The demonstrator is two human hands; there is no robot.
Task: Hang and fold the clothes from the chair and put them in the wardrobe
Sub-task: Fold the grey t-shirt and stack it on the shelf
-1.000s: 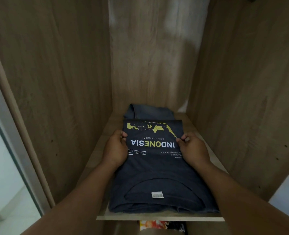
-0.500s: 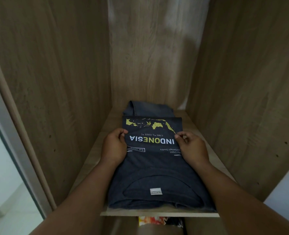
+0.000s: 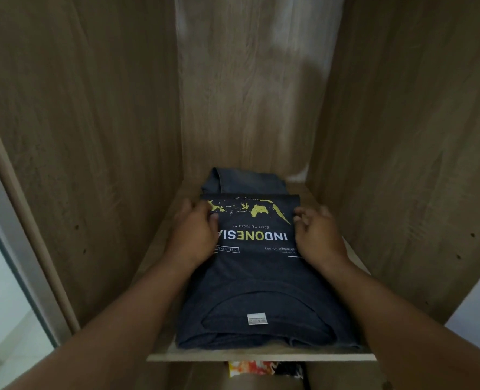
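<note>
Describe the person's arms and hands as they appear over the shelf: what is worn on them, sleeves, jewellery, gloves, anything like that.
Both forearms are bare as far as the picture reaches; no sleeve shows at either edge. The left hand and the right hand wear no gloves. No watch, bracelet or strap shows at either wrist, and no ring is visible on the fingers that can be seen, though several fingertips are blurred.

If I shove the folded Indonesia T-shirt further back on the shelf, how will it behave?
Probably floppy: the folded T-shirt is soft knit, so it may bunch rather than slide. It likely drags the jeans beneath it. Light enough for both hands.
</note>
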